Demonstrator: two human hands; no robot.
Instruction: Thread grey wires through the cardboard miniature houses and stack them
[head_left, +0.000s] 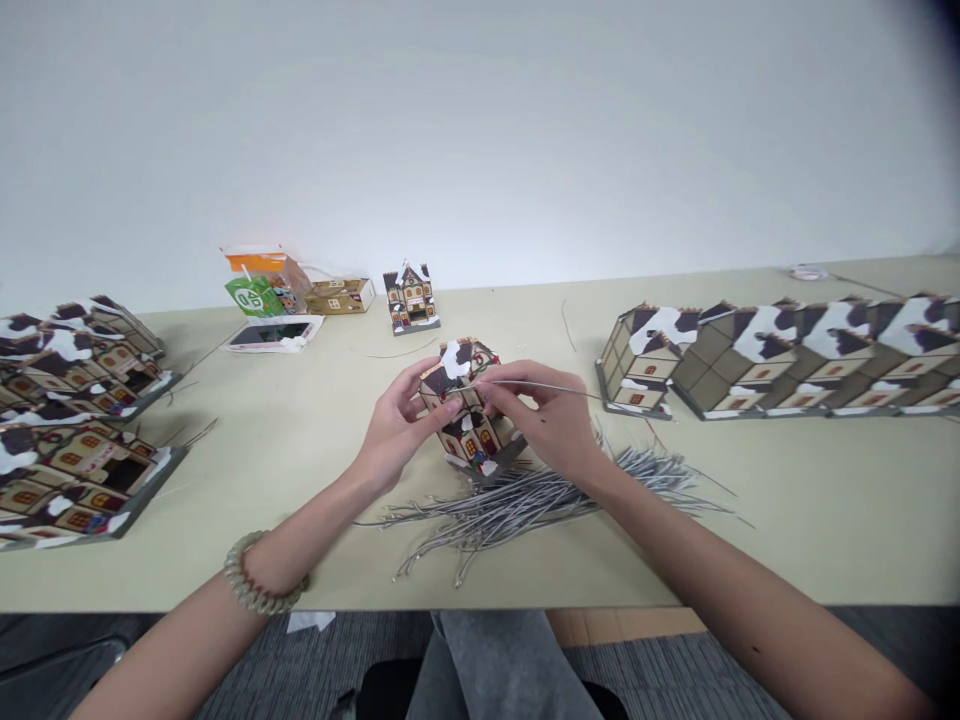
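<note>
I'm gripping a cardboard house (pixel 466 405) in my left hand (pixel 397 425) above the counter (pixel 787 520), my right hand (pixel 551 420) pinching a wire (pixel 551 387) against it; finished houses (pixel 780 355) are lining my right, flat ones (pixel 67 420) waiting left.

One head-worn camera looks forward and down over the table (pixel 825 520), close above the hands (forearms enter at 7 and 5 o'clock). It faces the wall (pixel 480 120) at 12 o'clock; no second view shares anything.
</note>
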